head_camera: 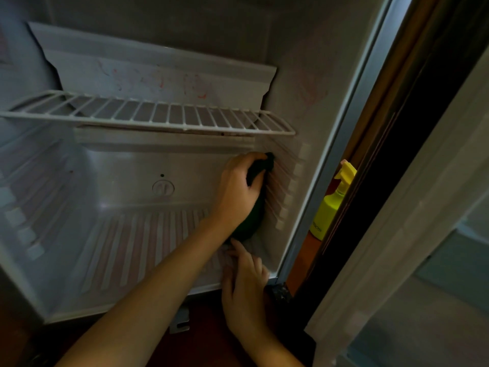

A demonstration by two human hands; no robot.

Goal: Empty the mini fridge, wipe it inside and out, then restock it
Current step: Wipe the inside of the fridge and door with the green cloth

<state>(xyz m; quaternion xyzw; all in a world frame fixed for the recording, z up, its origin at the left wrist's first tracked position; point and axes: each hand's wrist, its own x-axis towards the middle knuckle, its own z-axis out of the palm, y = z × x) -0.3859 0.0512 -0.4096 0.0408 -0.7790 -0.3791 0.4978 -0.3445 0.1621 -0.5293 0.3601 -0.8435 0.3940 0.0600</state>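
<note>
1. Looking straight into the mini fridge (127, 178), standing open toward the camera and filling most of the view with its pale interior.
2. Gripping the dark green cloth (252, 223) with the left hand (236, 190), fingers curling round its upper end; pressing it against the ribbed right inner wall (287, 186), just under the white wire shelf (158, 117), with the rest of the cloth trailing down behind the wrist toward the bottom corner.
3. Resting the right hand (244, 282) on the front edge of the ribbed fridge floor (127, 250), fingers lying fairly straight and holding nothing, one fingertip reaching up to the cloth's lower end (touching it or stopping just short, hard to tell).
4. Facing, behind and above the shelf, a pale back tray (158, 75) showing faint red scribbles, with fainter red marks showing higher on the right wall.
5. Seeing the yellow spray bottle (328, 207) standing upright outside the cabinet on the right, trigger head on top, tucked between the fridge's outer edge and a dark wooden frame (397, 144).
6. Catching a small metal bracket (180, 321) poking out beneath the fridge's front lip.
7. Ending at the far right on a pale grey panel (428, 234) running from top to bottom (door or not, cannot tell).
</note>
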